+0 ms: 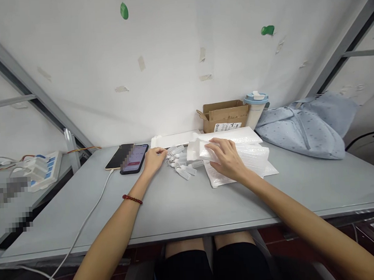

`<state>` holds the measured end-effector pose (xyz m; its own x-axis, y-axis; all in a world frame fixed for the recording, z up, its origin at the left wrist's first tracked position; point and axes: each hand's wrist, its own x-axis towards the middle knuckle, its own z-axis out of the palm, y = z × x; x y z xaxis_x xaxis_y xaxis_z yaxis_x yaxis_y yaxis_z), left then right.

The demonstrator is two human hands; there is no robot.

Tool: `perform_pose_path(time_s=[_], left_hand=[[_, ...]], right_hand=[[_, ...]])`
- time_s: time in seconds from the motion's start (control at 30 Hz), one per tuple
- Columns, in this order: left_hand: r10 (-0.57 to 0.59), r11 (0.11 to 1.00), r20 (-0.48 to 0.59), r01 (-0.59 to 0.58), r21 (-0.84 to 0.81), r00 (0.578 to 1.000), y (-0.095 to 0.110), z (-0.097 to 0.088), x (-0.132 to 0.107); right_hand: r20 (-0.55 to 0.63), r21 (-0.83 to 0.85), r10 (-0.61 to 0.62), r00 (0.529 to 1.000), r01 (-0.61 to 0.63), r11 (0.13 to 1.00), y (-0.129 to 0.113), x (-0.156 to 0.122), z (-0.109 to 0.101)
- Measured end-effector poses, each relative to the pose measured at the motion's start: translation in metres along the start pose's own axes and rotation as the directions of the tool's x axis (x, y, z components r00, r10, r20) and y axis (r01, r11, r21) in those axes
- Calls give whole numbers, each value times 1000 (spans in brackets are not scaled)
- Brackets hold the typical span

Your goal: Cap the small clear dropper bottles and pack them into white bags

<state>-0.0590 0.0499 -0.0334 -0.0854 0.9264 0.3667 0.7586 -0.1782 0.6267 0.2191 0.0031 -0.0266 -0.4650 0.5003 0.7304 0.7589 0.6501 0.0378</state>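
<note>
My left hand (154, 160) rests on the grey table, its fingertips pinched together at the left edge of a small heap of translucent plastic pieces (183, 173). Whatever lies between those fingertips is too small to make out. White bubble mailers (254, 156) lie in a loose pile to the right of the heap. Over them, my right hand (228, 159) grips a folded bubble mailer (194, 150), fingers curled across its top. The open-looking end of this mailer points left toward the plastic pieces. More white packaging (174, 139) lies flat behind both hands.
Two phones (134, 159) lie left of my left hand, with a white cable (96, 203) running off the front edge. Behind stand an opened cardboard box (225, 113) and a blue-lidded cup (256, 109). A light blue fabric bag (302, 127) sits at right; a power strip (47, 170) at left.
</note>
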Motion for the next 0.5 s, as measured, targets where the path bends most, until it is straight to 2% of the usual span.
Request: perform_pose_path(time_s=[0.1,0.2,0.3,0.4,0.5], left_hand=[[68,998,-128,-69,-9,989,3,-4,-1],[196,981,-245,-191,41,950,9,-12,-3],[279,960,-323,-264,90,904,17,-19,-6],[334,941,-341,-333,63,879,27,-23,-11],[370,922,-293,-386,2,882,37,-22,-18]], right_hand=[[1,-14,-6,1000,6,1000,0,0,0],[16,-22,5,1000,-5,1000,-1,0,1],[38,-29,22,999,-21,999,-1,0,1],[63,-18,52,997,-51,999,-1,0,2],[94,14,75,993,-76,997,-1,0,3]])
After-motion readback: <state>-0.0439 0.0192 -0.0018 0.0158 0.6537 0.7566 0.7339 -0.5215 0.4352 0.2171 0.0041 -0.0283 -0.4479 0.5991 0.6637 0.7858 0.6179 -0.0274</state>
